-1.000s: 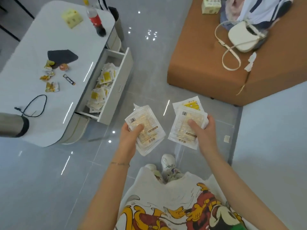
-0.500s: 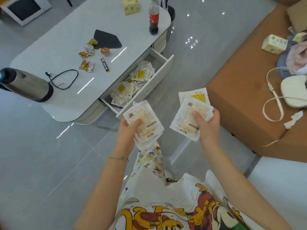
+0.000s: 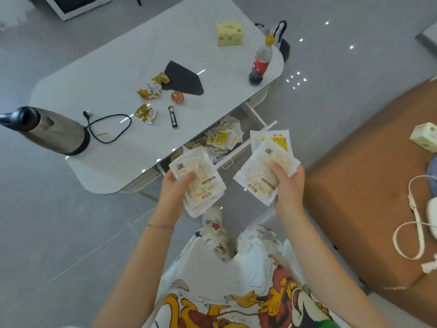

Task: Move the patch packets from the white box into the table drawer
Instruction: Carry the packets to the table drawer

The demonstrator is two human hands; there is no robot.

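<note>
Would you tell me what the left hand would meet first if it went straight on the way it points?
Probably the open drawer and the packets lying in it; the left hand, gripping a stack, looks higher, but depth is unclear.

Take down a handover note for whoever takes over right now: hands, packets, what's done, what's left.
Left hand grips the left packet stack; right hand grips the right packet stack.
Both stacks are in the air in front of the open drawer.
Done: a pile of packets already lies in the drawer.
Left: put both stacks in.
</note>
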